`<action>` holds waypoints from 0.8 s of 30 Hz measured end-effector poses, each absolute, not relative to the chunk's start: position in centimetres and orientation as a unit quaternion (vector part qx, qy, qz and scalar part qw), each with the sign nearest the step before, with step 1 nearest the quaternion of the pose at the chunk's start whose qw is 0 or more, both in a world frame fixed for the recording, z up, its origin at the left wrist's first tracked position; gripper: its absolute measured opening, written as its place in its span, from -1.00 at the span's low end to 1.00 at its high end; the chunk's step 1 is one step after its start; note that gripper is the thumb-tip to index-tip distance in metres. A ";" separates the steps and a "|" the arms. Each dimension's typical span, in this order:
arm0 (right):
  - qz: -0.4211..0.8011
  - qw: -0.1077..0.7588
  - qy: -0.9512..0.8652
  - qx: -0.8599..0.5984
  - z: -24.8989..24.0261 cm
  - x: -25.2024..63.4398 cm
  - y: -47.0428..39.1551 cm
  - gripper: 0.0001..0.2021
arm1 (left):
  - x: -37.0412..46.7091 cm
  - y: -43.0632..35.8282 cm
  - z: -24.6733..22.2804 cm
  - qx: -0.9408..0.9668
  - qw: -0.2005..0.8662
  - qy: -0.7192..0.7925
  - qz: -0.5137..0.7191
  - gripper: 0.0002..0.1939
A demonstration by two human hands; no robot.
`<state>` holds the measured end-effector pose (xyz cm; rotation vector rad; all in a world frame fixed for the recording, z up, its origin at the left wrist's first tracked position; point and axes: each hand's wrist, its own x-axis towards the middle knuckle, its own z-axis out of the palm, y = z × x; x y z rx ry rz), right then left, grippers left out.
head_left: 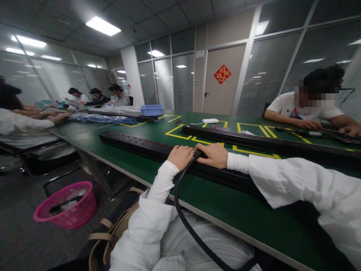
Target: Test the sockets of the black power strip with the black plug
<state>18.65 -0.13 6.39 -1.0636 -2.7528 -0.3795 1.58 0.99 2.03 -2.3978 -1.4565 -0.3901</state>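
Observation:
A long black power strip (135,144) with red dots along its top lies near the front edge of the green table (220,209). My left hand (181,156) rests on the strip with its fingers bent together, beside the end of a thick black cable (180,207); whether it grips anything is hidden. My right hand (213,155) pinches the black plug (199,153) at the cable's end, over the strip. From there the cable hangs over the table edge and curves down across my lap.
Behind lies a second black strip (239,139), with a white box (210,121) and yellow tape lines beyond. A blue bin (151,110) stands farther back. A person works at the right; others sit left. A pink basket (67,205) is on the floor.

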 end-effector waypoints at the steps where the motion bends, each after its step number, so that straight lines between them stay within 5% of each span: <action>1: -0.127 0.083 -0.922 -0.356 6.4 18.7 -0.1 -0.64 | 1.6 1.0 2.0 -0.837 0.153 -0.508 -0.136 -0.70; 24: -0.126 0.098 -0.920 -0.358 5.7 18.7 0.7 -0.66 | 1.5 0.9 2.0 -0.839 0.164 -0.499 -0.142 -0.71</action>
